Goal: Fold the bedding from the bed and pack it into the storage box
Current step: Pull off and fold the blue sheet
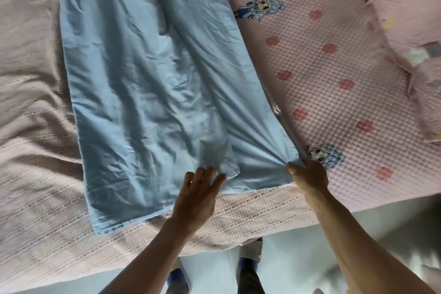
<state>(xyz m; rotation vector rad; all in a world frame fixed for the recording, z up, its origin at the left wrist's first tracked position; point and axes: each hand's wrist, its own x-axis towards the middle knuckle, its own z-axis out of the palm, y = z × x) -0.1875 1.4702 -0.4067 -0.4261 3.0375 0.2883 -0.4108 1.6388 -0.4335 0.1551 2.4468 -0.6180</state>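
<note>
From the head camera, the blue sheet (152, 83) is lying folded lengthwise on the bed (35, 174); the right hand (310, 178) is pinching the sheet's near right corner while the left hand (199, 196), fingers spread, is pressing flat on its near edge. The layers are likely slipping apart if that pinch pulls sideways, skewing the fold. No storage box is showing.

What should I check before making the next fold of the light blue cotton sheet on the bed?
1. Right hand pinches the near right corner of the light blue cotton sheet: ok.
2. Left hand flat on the near edge, fingers straight: ok.
3. Sheet smooth: not ok, creases run along it.
4. Sheet fully on the pink waffle bed cover: ok.
5. Storage box position: cannot tell, out of view.
</note>
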